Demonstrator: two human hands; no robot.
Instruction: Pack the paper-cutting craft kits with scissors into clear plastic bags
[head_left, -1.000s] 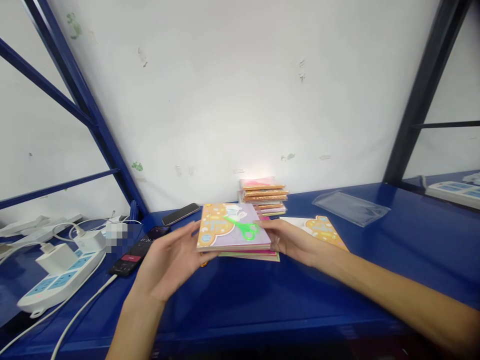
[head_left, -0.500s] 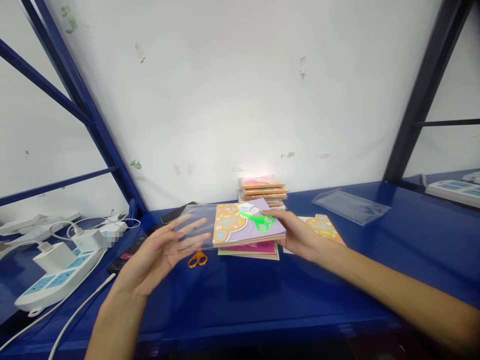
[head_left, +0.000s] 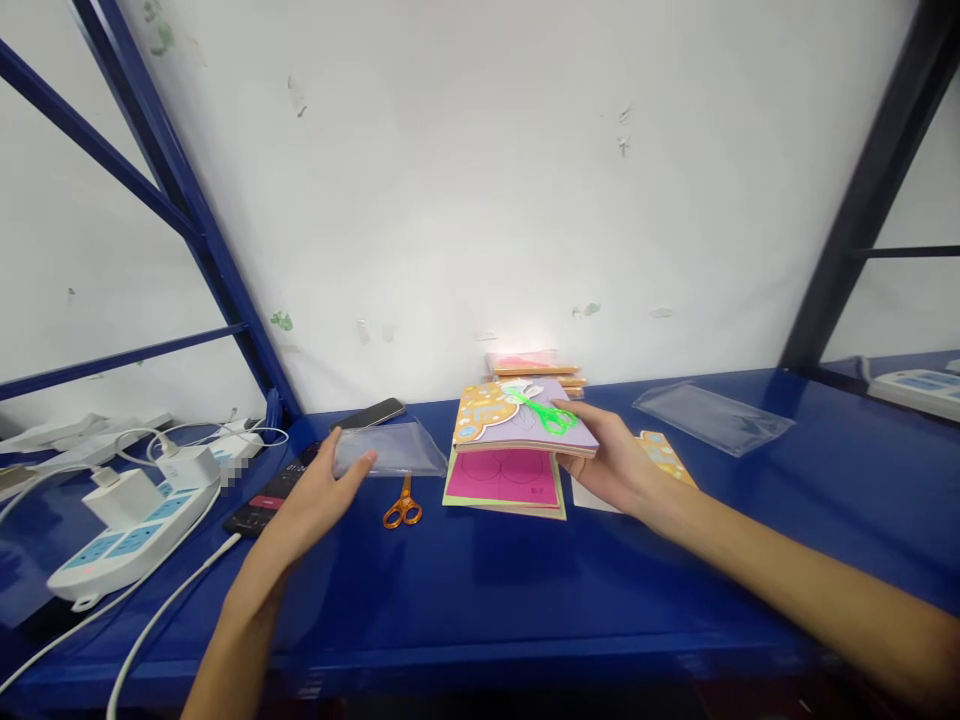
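In my right hand (head_left: 611,455) is a stack of paper sheets (head_left: 525,432), lilac and orange-patterned on top, with the thumb above and fingers beneath. Green scissors (head_left: 553,418) lie on this stack by the thumb. My left hand (head_left: 322,495) rests at the left edge of a clear plastic bag (head_left: 394,448), thumb and fingers apart, the thumb over the bag. Between the hands, orange-handled scissors (head_left: 403,512) lie on the blue table. Under the raised stack are a pink sheet (head_left: 510,480) with drawn lines and a pale green sheet (head_left: 457,500).
A pile of wrapped packs (head_left: 536,365) stands against the wall. Another clear bag (head_left: 712,417) lies at right, and an orange-patterned card (head_left: 664,458) beyond my right wrist. At left are a dark phone (head_left: 375,413), a lit-screen device (head_left: 274,500) and a power strip (head_left: 135,540) with cables.
The clear bag has come away from the stack and down to the table at left with my left hand. The stack has shifted slightly right, showing more of the pink sheet.
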